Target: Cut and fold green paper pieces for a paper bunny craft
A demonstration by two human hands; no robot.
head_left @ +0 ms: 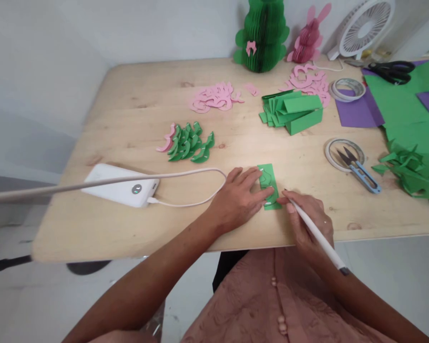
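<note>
A small green paper strip lies near the table's front edge, with dark curved lines drawn on it. My left hand rests flat across its left side, fingers stretched out and pressing it down. Under those fingertips is a curved green piece with whitish marks, mostly covered, so its outline is hard to make out. My right hand is closed around a slim white pen with a dark end. Its point is just right of the strip, and I cannot tell whether it touches the paper.
Left are a white power bank with a cable and curved green cutouts. Behind lie pink cutouts, folded green paper and a green honeycomb figure. Blue thread snips, tape and black scissors lie right.
</note>
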